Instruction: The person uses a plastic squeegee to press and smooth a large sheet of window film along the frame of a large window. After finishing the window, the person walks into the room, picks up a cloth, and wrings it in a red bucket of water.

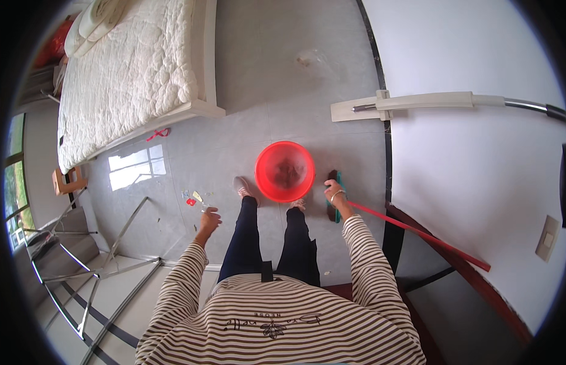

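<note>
My right hand (336, 193) is closed on a broom at its head, next to my right leg. The broom head (339, 213) is teal with dark brown bristles, and its red handle (417, 230) slants away to the lower right. My left hand (209, 224) hangs empty left of my left leg, its fingers loosely apart. Small scraps of litter (190, 202), red, yellow and pale, lie on the floor just beyond it. A red bucket (285, 145) stands in front of my feet, with a dark clump of debris in the bottom.
A white bed (137, 67) with a quilted cover fills the far left, a pink ribbon (158, 134) beside it. Metal frame tubes (97, 277) stand at the lower left. A pale flat-headed tool (417, 102) reaches in from the white wall. Clear plastic (316, 61) lies farther off.
</note>
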{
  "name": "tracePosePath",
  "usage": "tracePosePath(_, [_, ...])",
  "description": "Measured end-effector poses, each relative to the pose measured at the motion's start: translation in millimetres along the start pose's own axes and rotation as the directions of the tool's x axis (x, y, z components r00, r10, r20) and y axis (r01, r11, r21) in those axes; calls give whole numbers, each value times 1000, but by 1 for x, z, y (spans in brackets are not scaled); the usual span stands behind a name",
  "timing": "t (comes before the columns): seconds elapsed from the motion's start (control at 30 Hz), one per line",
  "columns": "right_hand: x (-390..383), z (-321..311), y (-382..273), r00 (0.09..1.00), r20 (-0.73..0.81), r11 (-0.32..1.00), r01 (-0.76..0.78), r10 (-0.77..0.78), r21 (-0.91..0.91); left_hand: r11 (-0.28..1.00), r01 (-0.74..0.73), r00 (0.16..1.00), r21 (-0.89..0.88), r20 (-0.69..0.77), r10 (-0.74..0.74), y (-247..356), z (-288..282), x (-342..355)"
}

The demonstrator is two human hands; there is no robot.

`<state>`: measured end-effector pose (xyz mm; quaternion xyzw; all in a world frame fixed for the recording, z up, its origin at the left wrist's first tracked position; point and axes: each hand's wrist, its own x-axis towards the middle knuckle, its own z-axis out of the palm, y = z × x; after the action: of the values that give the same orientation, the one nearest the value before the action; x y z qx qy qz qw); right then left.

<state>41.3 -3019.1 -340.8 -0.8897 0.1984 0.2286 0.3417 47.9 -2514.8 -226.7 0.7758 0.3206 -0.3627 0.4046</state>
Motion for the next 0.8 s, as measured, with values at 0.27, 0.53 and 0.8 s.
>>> tracePosePath(0.27, [78,38,-13,954,297,988,-80,38,129,989,85,969,-123,240,-53,-2,150,20])
tracePosePath(0.53, [120,179,-49,815,550,869,128,182,-477,835,250,918,-490,394,-45,-8,232,122])
tracePosePath(0.8, [179,297,-2,889,438,739,205,134,-642,690,360,888,-628,457,-48,-46,284,197])
